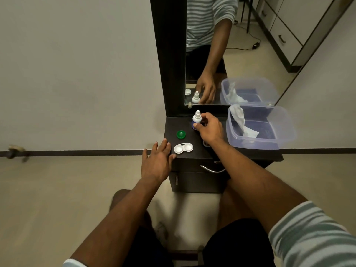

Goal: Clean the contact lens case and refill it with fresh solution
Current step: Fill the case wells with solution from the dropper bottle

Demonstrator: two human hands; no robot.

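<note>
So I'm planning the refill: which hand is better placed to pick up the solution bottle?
Right. The right hand already has its fingers around the small white dropper bottle; the left hand lies flat beside the open white lens case.

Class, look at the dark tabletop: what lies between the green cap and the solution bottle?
Nothing: in the head view, bare tabletop separates the green cap from the bottle.

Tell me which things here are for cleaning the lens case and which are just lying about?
For the job: open white lens case; green cap; solution bottle, in the right hand's grip; tissue in the plastic box.

Lying about: mirror; drawer handle.
</note>
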